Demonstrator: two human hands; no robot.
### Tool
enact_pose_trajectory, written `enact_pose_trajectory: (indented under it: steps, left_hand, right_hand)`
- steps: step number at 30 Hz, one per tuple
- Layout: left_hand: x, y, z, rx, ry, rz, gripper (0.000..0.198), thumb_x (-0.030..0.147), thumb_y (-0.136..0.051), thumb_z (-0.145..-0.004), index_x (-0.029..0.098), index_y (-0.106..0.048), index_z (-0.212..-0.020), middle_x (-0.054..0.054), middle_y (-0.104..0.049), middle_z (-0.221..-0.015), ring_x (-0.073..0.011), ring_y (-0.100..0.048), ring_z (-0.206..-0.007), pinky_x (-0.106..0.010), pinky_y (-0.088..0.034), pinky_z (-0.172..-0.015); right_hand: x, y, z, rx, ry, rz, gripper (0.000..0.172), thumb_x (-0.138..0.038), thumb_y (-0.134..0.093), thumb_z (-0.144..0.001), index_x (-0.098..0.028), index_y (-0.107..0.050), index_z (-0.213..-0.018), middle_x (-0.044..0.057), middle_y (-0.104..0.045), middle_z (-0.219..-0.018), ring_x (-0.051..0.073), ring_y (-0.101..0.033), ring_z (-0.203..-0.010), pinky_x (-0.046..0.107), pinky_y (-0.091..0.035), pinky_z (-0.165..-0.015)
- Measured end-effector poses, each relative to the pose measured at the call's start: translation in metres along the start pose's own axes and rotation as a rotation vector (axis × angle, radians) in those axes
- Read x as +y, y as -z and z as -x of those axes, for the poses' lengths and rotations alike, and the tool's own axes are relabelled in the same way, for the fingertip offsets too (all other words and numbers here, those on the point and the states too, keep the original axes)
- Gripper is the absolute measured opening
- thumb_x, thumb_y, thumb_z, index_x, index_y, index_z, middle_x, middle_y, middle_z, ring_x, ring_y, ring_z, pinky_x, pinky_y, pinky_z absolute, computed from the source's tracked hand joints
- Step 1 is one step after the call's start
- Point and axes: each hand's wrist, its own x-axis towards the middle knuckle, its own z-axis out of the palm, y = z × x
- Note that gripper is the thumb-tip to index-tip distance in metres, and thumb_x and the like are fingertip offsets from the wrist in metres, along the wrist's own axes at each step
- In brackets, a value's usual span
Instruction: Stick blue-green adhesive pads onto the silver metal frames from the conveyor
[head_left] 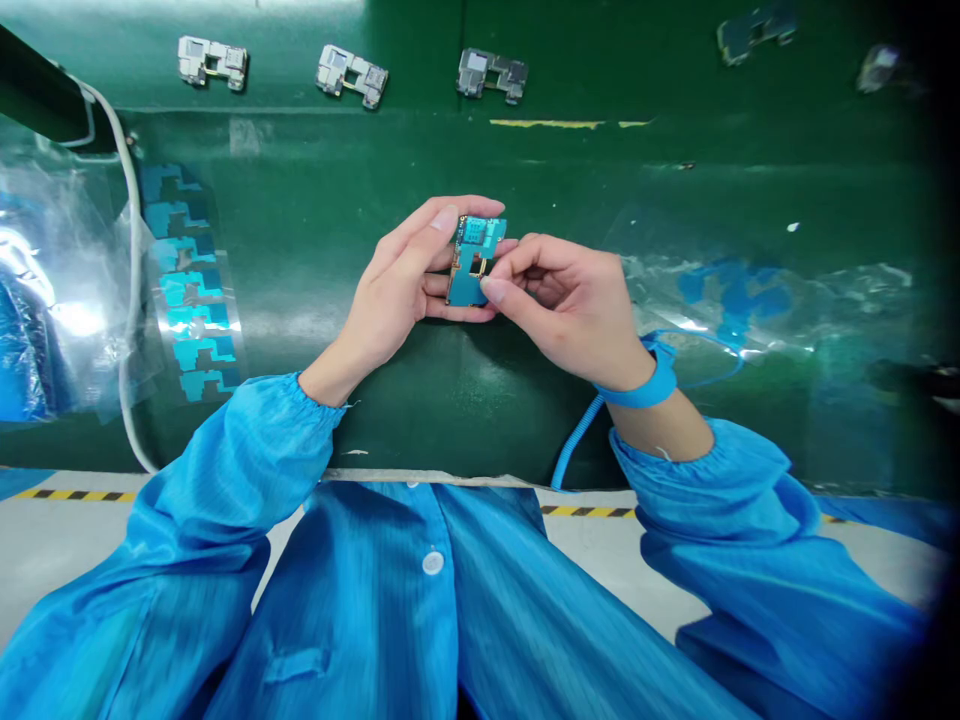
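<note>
Circuit board (466,292), blue-faced, sits between the two hands. Left hand (405,268): thumb against one long edge, fingers spread behind and past both ends. Right hand (566,300): thumb and forefinger drawn together at the opposite edge; cannot tell what they pinch. Likely light, stiff, fragile, perhaps slick. Best hold: rims, beside either thumb, pressure off its face.

Left hand (401,265) half-cupped, fingers parted, pointing toward right hand (566,300); thumb opposed. Right: thumb and forefinger tips pinched close, remaining fingers curled inward. Left forearm (326,377), right forearm (664,428) slant inward, converging at the hands.
</note>
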Motion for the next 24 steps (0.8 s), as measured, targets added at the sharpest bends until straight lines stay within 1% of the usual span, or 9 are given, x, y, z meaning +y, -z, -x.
enact_pose_trajectory:
  steps: [4,9,15,20,24]
  left_hand:
    - [-0.0009,0.0011,-0.0005,-0.016,-0.018,-0.015,0.051,0.060,-0.054,-0.110,0.026,-0.067,-0.145,-0.008,-0.083,-0.135,-0.0248,-0.086,-0.106,-0.038,-0.074,-0.090]
    - [-0.0035,0.0023,-0.0012,-0.036,-0.050,0.036,0.048,0.059,-0.056,-0.110,0.025,-0.069,-0.141,-0.008,-0.083,-0.136,-0.0262,-0.087,-0.104,-0.041,-0.075,-0.088]
    - [-0.0022,0.0015,-0.0004,-0.032,-0.038,0.021,0.045,0.057,-0.054,-0.112,0.025,-0.068,-0.140,-0.007,-0.083,-0.136,-0.0246,-0.087,-0.104,-0.039,-0.075,-0.088]
    - [-0.0012,0.0016,-0.0001,-0.039,-0.029,-0.002,0.048,0.059,-0.053,-0.111,0.026,-0.067,-0.144,-0.007,-0.083,-0.138,-0.0268,-0.087,-0.109,-0.044,-0.075,-0.093]
    - [-0.0017,0.0018,-0.0001,-0.033,-0.027,-0.030,0.054,0.063,-0.051,-0.111,0.026,-0.066,-0.148,-0.007,-0.084,-0.136,-0.0276,-0.086,-0.114,-0.042,-0.074,-0.095]
  right_hand:
    - [0.0006,-0.0002,-0.0001,0.003,0.009,-0.021,0.032,-0.052,-0.091,-0.094,-0.025,-0.075,-0.085,0.004,-0.073,-0.088,0.024,-0.072,-0.097,0.039,-0.063,-0.084]
    - [-0.0002,-0.0013,-0.0003,0.007,0.010,-0.028,0.033,-0.053,-0.092,-0.092,-0.025,-0.075,-0.084,0.005,-0.073,-0.088,0.025,-0.072,-0.097,0.039,-0.063,-0.081]
    - [-0.0001,-0.0012,-0.0002,0.010,0.014,-0.027,0.033,-0.051,-0.093,-0.091,-0.025,-0.075,-0.084,0.005,-0.072,-0.088,0.025,-0.072,-0.097,0.038,-0.064,-0.079]
    - [-0.0006,-0.0010,-0.0004,-0.002,0.026,-0.020,0.029,-0.048,-0.091,-0.094,-0.025,-0.075,-0.085,0.004,-0.071,-0.086,0.024,-0.071,-0.094,0.039,-0.063,-0.079]
    - [-0.0010,-0.0017,0.0000,0.006,0.023,-0.013,0.029,-0.047,-0.092,-0.093,-0.026,-0.075,-0.084,0.004,-0.071,-0.086,0.024,-0.071,-0.094,0.038,-0.063,-0.078]
